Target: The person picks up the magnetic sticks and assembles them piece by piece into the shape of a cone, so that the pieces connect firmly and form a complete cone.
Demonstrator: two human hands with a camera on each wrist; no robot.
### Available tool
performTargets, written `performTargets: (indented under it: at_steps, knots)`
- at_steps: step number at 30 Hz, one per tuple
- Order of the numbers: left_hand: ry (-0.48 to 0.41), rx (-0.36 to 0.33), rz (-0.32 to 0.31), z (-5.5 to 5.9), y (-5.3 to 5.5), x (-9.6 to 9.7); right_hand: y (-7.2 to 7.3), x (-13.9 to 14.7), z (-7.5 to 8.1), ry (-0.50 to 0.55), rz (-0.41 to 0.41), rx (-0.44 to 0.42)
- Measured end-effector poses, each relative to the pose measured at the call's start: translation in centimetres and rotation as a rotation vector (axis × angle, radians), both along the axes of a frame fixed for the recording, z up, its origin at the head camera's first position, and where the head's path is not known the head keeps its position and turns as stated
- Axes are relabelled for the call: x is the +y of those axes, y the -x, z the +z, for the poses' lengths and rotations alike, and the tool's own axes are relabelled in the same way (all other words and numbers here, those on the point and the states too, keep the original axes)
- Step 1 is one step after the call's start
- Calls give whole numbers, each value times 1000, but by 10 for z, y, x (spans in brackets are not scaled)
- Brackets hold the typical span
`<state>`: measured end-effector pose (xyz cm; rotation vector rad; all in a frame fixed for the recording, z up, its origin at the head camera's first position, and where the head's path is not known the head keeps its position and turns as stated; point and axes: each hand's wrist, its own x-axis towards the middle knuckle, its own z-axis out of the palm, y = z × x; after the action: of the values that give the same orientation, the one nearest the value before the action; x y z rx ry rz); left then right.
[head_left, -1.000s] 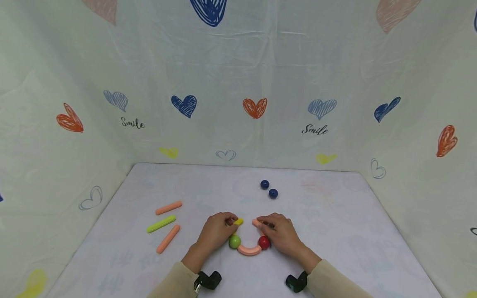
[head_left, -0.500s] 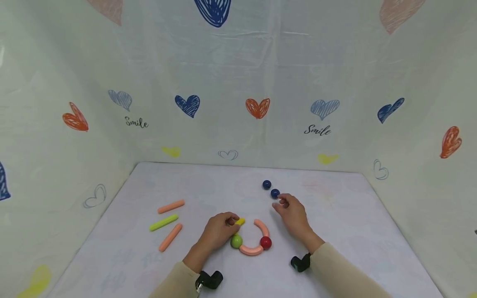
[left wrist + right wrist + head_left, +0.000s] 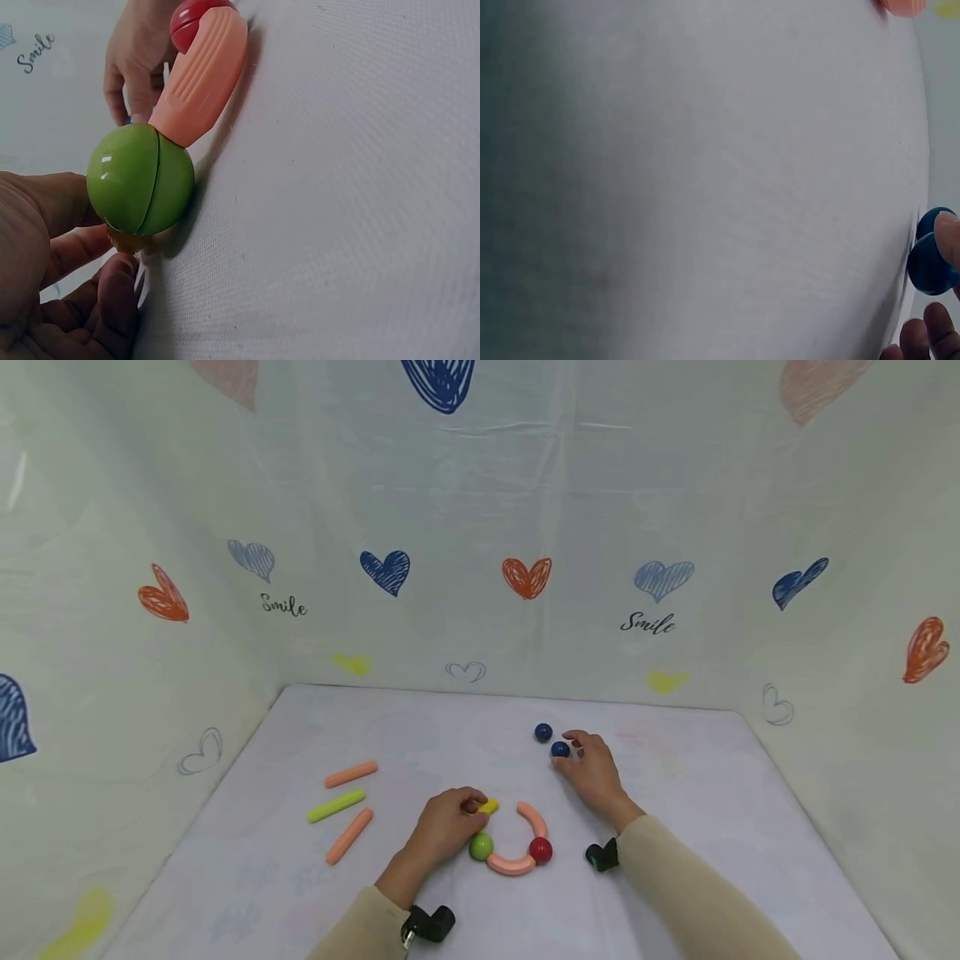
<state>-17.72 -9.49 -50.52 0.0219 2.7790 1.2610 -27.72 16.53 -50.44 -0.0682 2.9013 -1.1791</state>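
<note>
My left hand (image 3: 444, 820) holds a short yellow piece (image 3: 490, 806) between thumb and fingers, just above a green ball (image 3: 482, 847). In the left wrist view the green ball (image 3: 135, 180) hides most of that piece. A curved salmon-pink piece (image 3: 512, 865) joins the green ball to a red ball (image 3: 541, 849), and another curved pink piece (image 3: 534, 818) rises from the red one. My right hand (image 3: 596, 774) is spread around the nearer dark blue ball (image 3: 560, 749); its thumb (image 3: 949, 238) overlaps the ball in the right wrist view, and a gap shows beside the fingers.
On the left of the table (image 3: 420, 727) lie a pink stick (image 3: 351, 774), a lime-green stick (image 3: 336, 806) and a second pink stick (image 3: 349, 836). Another dark blue ball (image 3: 543, 732) sits just behind the nearer one. A printed curtain (image 3: 465, 510) surrounds the table.
My right hand has left the upper right curved pink piece and moved back to the nearer blue ball. My left hand stays at the yellow piece. The view has shifted slightly.
</note>
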Motion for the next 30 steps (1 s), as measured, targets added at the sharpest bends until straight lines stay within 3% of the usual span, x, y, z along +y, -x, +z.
performTargets:
  at_steps: [9, 15, 22, 30]
  knots:
    - [-7, 11, -4, 0, 0, 1, 4, 2, -2, -50, 25, 0]
    - [-12, 2, 4, -1, 0, -1, 2, 0, -3, -25, 32, -18]
    - [-4, -16, 18, 2, -2, 0, -8, -3, -3, 57, 62, -20]
    - [-9, -25, 13, 6, -2, 1, -23, -10, 1, 73, 96, 19]
